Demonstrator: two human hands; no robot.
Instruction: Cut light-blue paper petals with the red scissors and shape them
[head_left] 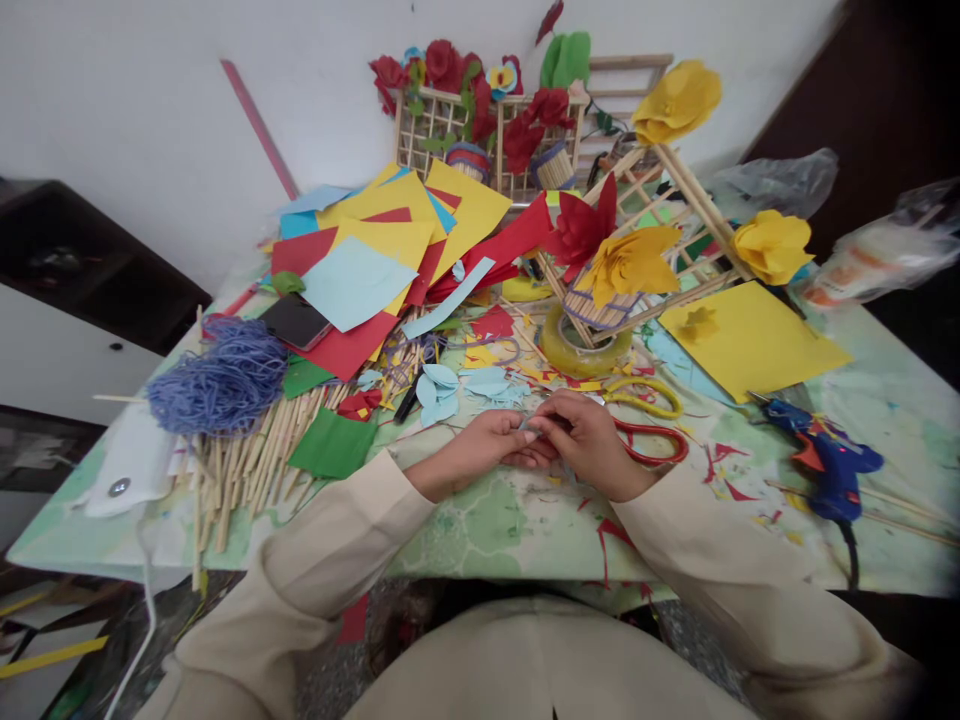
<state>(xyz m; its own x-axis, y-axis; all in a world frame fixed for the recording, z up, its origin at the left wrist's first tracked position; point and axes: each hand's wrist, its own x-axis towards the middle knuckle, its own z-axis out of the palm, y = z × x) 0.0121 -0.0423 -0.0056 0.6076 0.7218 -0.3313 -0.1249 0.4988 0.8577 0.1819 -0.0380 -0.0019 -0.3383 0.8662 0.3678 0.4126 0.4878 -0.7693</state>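
My left hand and my right hand meet over the front of the table. Both have their fingers closed on a small light blue paper piece, mostly hidden by the fingertips. Just beyond my left hand lie cut light blue paper petals, some fanned into a cluster. A pair of scissors rests beside my right hand, a red handle loop and a yellow one showing; its blades are largely hidden. Behind it sits a roll of yellowish tape.
Coloured paper sheets, a blue yarn bundle and wooden sticks cover the left. At right lie a blue glue gun and a yellow sheet. Stick lattices with paper flowers stand behind. Paper scraps litter the cloth.
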